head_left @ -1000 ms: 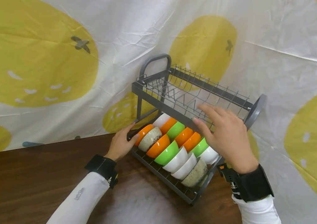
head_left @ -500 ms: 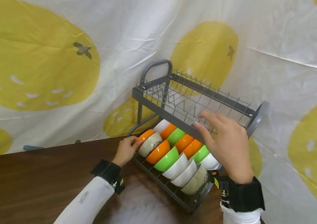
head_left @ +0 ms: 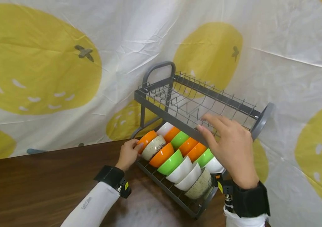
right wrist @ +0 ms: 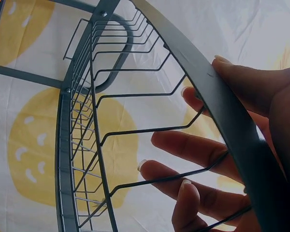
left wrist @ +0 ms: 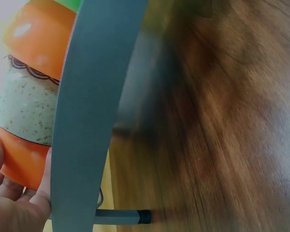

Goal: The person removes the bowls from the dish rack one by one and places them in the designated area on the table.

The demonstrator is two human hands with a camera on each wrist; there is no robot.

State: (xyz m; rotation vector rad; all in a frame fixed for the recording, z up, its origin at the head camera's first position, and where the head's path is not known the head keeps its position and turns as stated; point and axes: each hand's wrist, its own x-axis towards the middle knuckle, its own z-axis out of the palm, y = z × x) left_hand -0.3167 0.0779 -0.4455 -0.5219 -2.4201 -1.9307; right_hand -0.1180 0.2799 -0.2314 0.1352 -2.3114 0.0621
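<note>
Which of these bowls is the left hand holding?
The left hand grips the orange bowl at the front row's left end, beside a speckled bowl; the other orange bowls have no hand on them.

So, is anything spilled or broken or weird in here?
Nothing stands out. The bowls lean in two rows on the lower shelf of the rack, and I see no spills or broken pieces.

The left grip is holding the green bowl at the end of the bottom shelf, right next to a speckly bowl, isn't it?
Not green: the left wrist view shows the left grip holding the orange bowl at the end of the bottom shelf, right next to a speckled bowl.
</note>
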